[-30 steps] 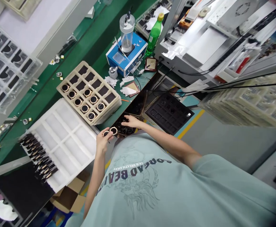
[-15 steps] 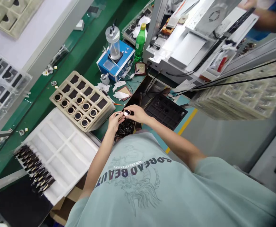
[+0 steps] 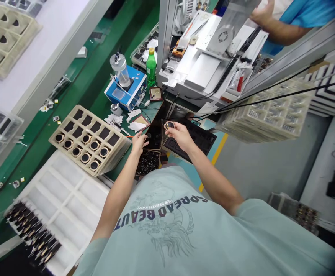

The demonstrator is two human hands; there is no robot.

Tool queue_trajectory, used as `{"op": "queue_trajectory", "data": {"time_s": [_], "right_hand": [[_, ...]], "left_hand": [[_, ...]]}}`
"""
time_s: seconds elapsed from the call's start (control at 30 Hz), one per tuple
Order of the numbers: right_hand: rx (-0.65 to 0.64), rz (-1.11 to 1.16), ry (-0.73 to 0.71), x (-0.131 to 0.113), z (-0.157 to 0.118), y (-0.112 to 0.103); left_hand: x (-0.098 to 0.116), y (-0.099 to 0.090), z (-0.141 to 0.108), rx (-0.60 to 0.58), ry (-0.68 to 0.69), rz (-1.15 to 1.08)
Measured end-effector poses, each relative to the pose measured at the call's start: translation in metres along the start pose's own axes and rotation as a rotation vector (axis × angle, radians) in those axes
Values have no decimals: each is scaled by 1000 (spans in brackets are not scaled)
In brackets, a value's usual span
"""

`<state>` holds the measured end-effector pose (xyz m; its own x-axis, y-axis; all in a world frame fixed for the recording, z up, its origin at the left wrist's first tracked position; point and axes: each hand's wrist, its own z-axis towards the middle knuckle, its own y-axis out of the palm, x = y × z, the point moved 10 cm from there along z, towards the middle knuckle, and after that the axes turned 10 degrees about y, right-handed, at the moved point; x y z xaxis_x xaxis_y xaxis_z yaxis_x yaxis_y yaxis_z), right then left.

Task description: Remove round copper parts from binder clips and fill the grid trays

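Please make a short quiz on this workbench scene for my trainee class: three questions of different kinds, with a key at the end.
1. Fill the gap: a round piece is held up between the fingers of the person's ____, above the dark trays.
2. True or false: the green bottle on the bench has a yellow cap.
3. Multiple choice: how many gold-rimmed pieces sit in the beige tray?
A) five
B) eight
C) twelve

Key: 1 right hand; 2 true; 3 B
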<state>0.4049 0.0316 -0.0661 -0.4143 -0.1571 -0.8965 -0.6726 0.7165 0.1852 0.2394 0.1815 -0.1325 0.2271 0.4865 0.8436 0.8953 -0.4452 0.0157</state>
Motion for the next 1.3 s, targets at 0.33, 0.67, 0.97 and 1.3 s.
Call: {"op": "queue_trajectory", "data": {"time_s": [0.33, 0.67, 0.97, 1.3], "right_hand": [[-229, -401, -199, -30, -2, 126], [-490, -1205, -777, -49, 1, 392], [-613, -1628, -1065, -9, -9, 460], [-673, -1471, -1066, 12, -16, 441]], "left_hand": [[-30, -84, -111, -71, 23, -213], [-50, -176, -190, 157, -5, -540], [-50, -234, -219, 380, 153, -567], [-38, -257, -211, 479, 212, -837]]}}
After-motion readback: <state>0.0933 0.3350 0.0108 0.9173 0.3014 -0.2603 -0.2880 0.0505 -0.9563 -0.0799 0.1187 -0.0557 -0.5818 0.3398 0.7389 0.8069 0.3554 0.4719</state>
